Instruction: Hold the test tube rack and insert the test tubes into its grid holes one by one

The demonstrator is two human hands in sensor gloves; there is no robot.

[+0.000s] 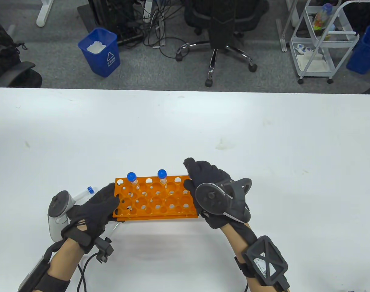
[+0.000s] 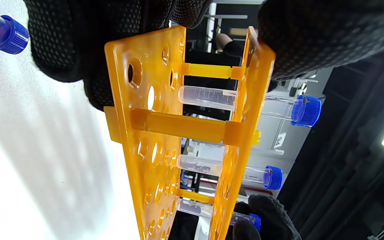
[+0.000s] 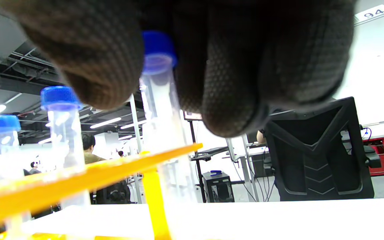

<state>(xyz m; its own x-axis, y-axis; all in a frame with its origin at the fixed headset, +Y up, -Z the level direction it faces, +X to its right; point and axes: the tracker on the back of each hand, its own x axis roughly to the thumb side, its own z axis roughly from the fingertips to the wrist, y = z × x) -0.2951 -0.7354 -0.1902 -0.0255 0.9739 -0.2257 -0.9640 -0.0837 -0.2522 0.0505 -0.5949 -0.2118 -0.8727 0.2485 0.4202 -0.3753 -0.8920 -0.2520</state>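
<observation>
Two capped tubes (image 1: 132,178) are already seated upright in the far row of the orange rack (image 1: 156,197), which is rested on the white desk (image 1: 185,127) and gripped at its end by the left hand (image 1: 95,210), its fingers (image 2: 118,30) pressed against both plates in the left wrist view. A third tube (image 3: 160,110) is pinched near its blue cap by the fingers (image 3: 232,100) of the right hand (image 1: 209,185) at the rack's opposite end, its long axis upright and its lower part apparently already passed through the top plate. The hole is judged to lie directly below these fingers, so the coming move is taken to be a straight push down along the tube's axis. One spare tube (image 1: 82,194) is seen lying flat on the desk just beyond the left fingers, nearer that hand than the right.
</observation>
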